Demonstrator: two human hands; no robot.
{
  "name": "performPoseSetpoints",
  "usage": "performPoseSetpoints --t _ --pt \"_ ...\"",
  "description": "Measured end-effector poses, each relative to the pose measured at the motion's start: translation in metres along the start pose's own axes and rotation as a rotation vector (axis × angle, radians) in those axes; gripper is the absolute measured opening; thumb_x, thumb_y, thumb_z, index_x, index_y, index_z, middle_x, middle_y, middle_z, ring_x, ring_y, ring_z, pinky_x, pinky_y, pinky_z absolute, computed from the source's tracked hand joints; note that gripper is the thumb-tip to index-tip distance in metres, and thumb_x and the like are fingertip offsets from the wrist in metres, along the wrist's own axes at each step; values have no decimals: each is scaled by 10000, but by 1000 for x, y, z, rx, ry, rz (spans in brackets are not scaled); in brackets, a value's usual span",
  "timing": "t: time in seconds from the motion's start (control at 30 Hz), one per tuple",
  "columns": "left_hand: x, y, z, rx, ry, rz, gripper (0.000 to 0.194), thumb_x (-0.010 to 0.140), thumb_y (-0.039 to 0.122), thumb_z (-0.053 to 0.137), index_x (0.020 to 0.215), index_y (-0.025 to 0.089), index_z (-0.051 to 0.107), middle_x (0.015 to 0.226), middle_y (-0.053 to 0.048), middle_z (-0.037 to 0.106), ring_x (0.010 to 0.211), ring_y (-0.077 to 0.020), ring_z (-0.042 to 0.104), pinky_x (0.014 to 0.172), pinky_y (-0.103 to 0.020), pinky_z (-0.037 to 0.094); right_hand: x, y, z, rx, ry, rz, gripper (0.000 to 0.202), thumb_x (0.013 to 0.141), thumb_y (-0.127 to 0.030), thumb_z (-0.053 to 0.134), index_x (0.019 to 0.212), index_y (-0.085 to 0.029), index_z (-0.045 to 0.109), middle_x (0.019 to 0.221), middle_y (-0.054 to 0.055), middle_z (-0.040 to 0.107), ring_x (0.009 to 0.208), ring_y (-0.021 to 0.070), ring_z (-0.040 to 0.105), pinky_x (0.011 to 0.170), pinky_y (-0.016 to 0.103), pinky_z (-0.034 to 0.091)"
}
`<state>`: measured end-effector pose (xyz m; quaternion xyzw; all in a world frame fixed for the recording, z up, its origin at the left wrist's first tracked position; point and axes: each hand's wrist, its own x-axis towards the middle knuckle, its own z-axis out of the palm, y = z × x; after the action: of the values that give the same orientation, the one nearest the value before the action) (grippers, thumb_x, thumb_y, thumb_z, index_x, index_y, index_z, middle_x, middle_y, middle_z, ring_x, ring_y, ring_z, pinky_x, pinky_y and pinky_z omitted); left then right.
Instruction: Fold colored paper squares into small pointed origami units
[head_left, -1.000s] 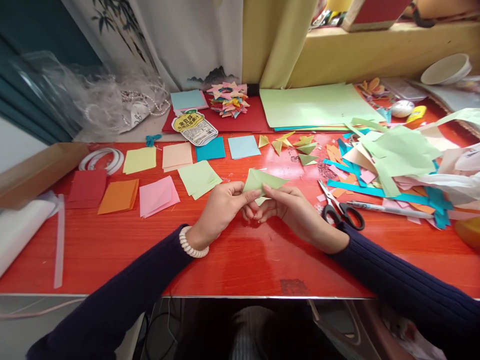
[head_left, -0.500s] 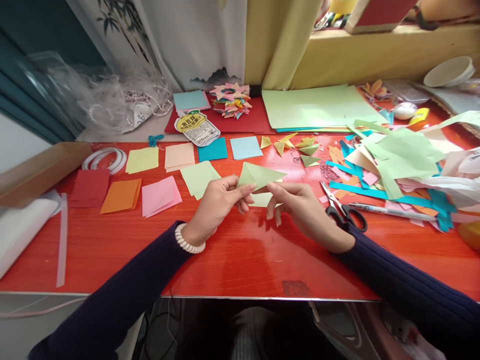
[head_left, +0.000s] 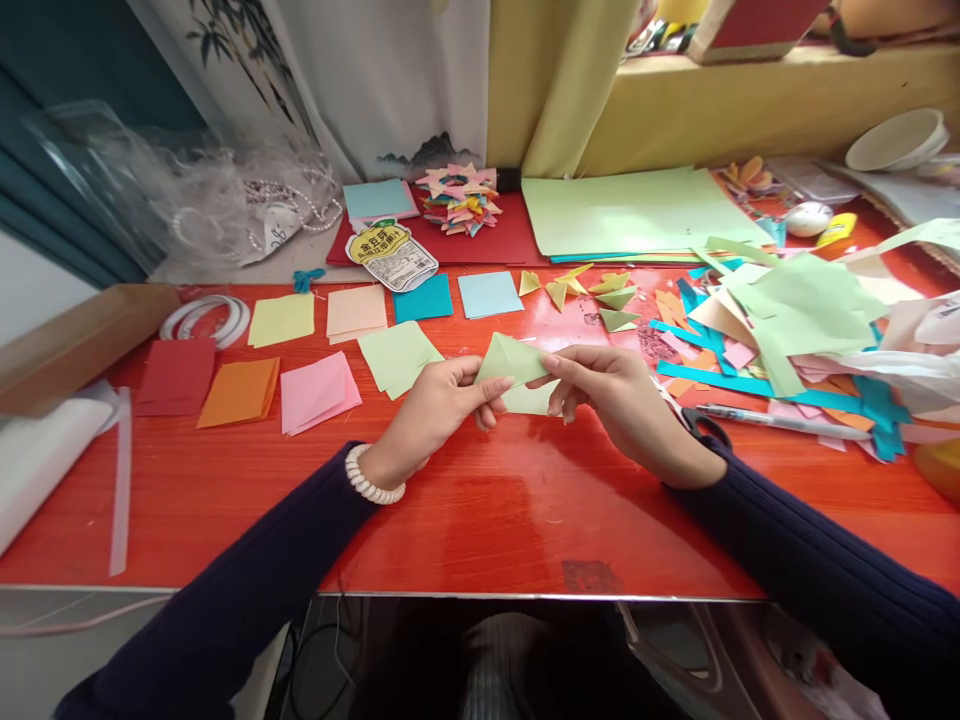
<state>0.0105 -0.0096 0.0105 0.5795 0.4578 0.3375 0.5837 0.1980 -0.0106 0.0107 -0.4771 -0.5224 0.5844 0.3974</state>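
Observation:
A light green folded paper is held up above the red table, its creased top pointing away from me. My left hand pinches its left side between thumb and fingers. At its right side, the thumb and fingers of my right hand grip the paper too. Below and partly behind it lies a pale green paper piece, half hidden by the hands. Just left of the held paper rest green square sheets. Small folded green and yellow triangles sit beyond my right hand.
Stacks of coloured squares, among them orange and pink, lie to the left. Scissors are partly hidden by my right wrist, beside a pen. Paper scraps heap up at the right. Large green sheets lie at the back.
My right hand has shifted its grip inward and up along the paper, and the paper's right point no longer sticks out. My left hand keeps its pinch.

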Motion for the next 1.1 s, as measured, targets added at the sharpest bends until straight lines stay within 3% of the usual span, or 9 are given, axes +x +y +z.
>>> performPoseSetpoints --t 0.23,0.5,0.7,0.93,1.1 --pt "1 3 -1 -82 -13 7 246 815 343 589 797 98 609 755 -34 632 619 -95 616 621 -208 514 3 -2 -8 -36 39 -50 317 804 -447 584 734 -153 680 548 23 610 472 99 548 476 232 461" --pt "3 2 -5 -106 -3 95 331 821 296 580 1118 149 569 919 -49 630 641 -107 643 606 -229 549 6 2 -10 55 42 -68 302 794 -458 593 845 -166 657 802 57 676 538 101 604 509 231 520" --pt "5 1 -6 -60 24 105 337 819 330 576 1105 154 607 809 -35 630 674 -109 604 623 -232 545 9 1 -10 208 -9 21 285 794 -425 605 910 -168 643 893 69 680 636 113 647 604 228 559" --pt "3 6 -4 -121 54 108 336 847 397 526 1047 147 629 941 -62 624 765 -121 575 622 -225 529 8 2 -9 231 -95 53 231 757 -275 666 966 -176 655 952 49 676 822 132 657 805 274 542" --pt "2 4 -3 -59 59 126 299 820 378 573 1029 168 613 1006 -57 615 769 -118 584 627 -210 491 4 1 -5 50 -178 24 229 750 -269 658 962 -180 648 991 46 662 890 159 631 808 311 520"
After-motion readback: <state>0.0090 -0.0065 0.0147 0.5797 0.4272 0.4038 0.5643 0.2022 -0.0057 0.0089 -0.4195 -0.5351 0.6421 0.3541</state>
